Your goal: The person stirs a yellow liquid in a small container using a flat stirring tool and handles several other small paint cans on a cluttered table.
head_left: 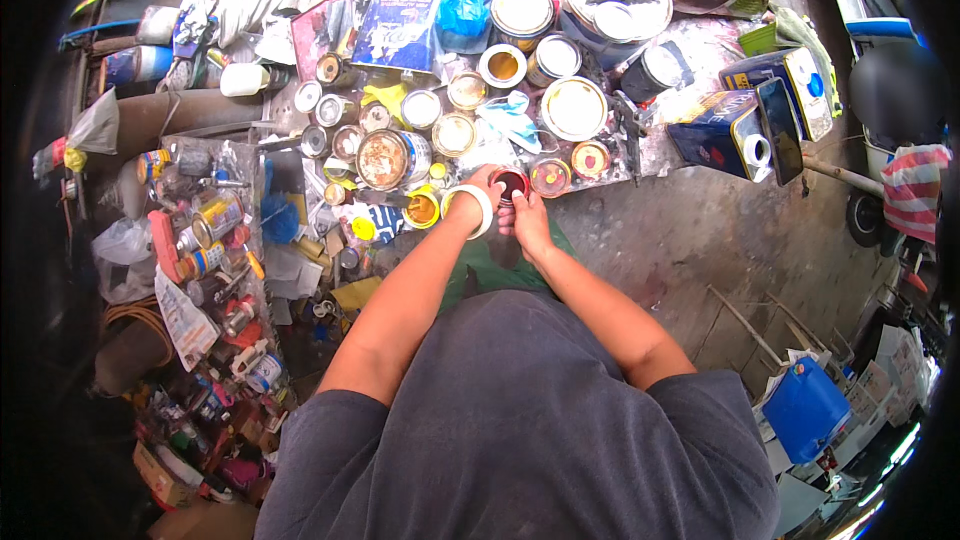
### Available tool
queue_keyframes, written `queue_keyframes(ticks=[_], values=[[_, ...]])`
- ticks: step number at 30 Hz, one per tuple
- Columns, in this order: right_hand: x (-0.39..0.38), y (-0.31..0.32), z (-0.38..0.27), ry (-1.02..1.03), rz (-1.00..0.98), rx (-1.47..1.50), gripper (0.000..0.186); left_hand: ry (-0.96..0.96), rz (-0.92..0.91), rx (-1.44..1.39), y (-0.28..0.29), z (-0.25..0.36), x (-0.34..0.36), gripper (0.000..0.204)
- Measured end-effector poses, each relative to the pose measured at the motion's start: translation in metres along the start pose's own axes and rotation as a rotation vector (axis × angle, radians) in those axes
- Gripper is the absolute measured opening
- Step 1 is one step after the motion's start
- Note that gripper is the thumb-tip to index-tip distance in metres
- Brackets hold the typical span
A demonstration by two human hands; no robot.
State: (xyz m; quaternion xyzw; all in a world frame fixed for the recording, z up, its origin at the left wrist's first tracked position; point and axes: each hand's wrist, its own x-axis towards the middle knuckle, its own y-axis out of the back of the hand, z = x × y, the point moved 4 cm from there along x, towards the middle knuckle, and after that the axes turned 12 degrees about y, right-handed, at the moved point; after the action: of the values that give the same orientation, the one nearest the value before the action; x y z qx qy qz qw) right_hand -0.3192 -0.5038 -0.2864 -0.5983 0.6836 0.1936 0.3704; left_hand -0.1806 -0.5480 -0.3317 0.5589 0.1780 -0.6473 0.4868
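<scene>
Both my hands hold a small red-rimmed can [510,183] with dark red inside, at the front edge of the cluttered bench. My left hand [486,183] grips it from the left. A white ring, like a tape roll [482,210], circles my left wrist. My right hand [527,215] has its thumb and fingers on the can's right and lower side. A yellow tin with amber contents [423,208] stands left of my hands, and round lidded tins [550,175] sit just right of the can.
Paint cans [573,106], a blue bag [462,2] and a blue board [397,10] crowd the bench [630,155]. Rectangular metal canisters [715,135] stand at its right end. Jars and scrap [215,220] fill the left side. A blue jerrycan [805,405] is at lower right.
</scene>
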Motion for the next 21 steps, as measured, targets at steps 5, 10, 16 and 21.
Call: queue_keyframes(ticks=[5,10,16,21], values=[[0.0,0.0,0.002,-0.008,0.004,0.015,0.022,0.095,-0.124,-0.103,0.009,0.028,-0.029,0.044],[-0.014,0.003,-0.004,-0.09,-0.053,0.087,0.023,-0.059,-0.059,-0.064,0.005,0.016,-0.035,0.055],[-0.055,0.016,-0.042,-0.113,-0.232,0.017,0.024,-0.221,0.125,0.221,0.03,0.033,-0.114,0.071],[-0.08,0.014,-0.08,-0.025,-0.452,-0.226,0.04,-0.354,-0.088,-0.468,0.037,0.015,-0.122,0.07]])
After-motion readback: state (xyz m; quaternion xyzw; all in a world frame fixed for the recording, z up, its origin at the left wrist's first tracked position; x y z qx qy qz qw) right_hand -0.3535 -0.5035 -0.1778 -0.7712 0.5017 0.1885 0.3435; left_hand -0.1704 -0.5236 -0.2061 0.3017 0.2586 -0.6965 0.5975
